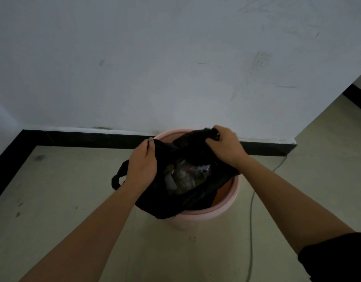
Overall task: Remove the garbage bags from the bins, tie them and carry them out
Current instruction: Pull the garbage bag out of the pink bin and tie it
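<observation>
A pink round bin [204,217] stands on the floor against the wall. A black garbage bag [167,204] sits in it, its mouth gaping over crumpled plastic rubbish [183,176]. My left hand [142,165] grips the bag's left edge, and a loop handle [118,177] hangs out beside my wrist. My right hand [226,144] grips the bunched far right edge above the bin's rim. The bag's near side drapes over the bin's front rim.
A white wall with a black skirting board [84,138] runs behind the bin and turns a corner at the left. A thin grey cable [251,210] trails along the beige floor at the right. An opening shows past the wall's right end.
</observation>
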`<act>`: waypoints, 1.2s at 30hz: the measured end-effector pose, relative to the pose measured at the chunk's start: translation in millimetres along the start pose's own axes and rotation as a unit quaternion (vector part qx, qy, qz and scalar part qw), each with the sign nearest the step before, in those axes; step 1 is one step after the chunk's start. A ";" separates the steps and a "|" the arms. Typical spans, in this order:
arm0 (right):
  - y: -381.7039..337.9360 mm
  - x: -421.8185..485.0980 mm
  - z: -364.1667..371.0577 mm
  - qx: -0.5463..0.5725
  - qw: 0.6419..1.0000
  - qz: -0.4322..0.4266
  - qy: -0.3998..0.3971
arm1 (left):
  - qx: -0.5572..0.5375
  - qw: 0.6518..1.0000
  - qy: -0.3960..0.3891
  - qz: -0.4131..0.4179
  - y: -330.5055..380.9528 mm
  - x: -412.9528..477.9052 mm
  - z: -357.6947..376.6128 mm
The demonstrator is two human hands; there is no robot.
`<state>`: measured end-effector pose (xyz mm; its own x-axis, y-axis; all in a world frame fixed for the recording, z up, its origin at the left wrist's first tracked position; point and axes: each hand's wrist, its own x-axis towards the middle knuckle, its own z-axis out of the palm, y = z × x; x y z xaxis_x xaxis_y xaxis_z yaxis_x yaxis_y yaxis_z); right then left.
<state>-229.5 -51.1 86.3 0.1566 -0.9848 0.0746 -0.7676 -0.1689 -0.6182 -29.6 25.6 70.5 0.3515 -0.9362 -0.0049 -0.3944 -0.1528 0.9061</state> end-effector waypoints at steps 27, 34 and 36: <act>-285.1 -37.7 27.7 0.358 0.905 -0.190 0.128 | -0.098 0.926 0.337 0.137 70.3 -27.9 -233.5; -256.6 -55.1 171.6 0.274 0.958 -0.084 0.012 | -0.071 0.948 0.309 0.015 -75.2 -44.4 -230.7; -243.1 -60.6 201.5 0.244 0.968 -0.062 -0.016 | -0.048 0.962 0.270 -0.017 -108.3 -49.5 -232.3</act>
<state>72.9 57.7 74.4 0.2537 -0.9552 0.1526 -0.3573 -0.2392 -0.9028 192.9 162.1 70.8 0.7621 -0.6269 0.1617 -0.3034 -0.1253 0.9446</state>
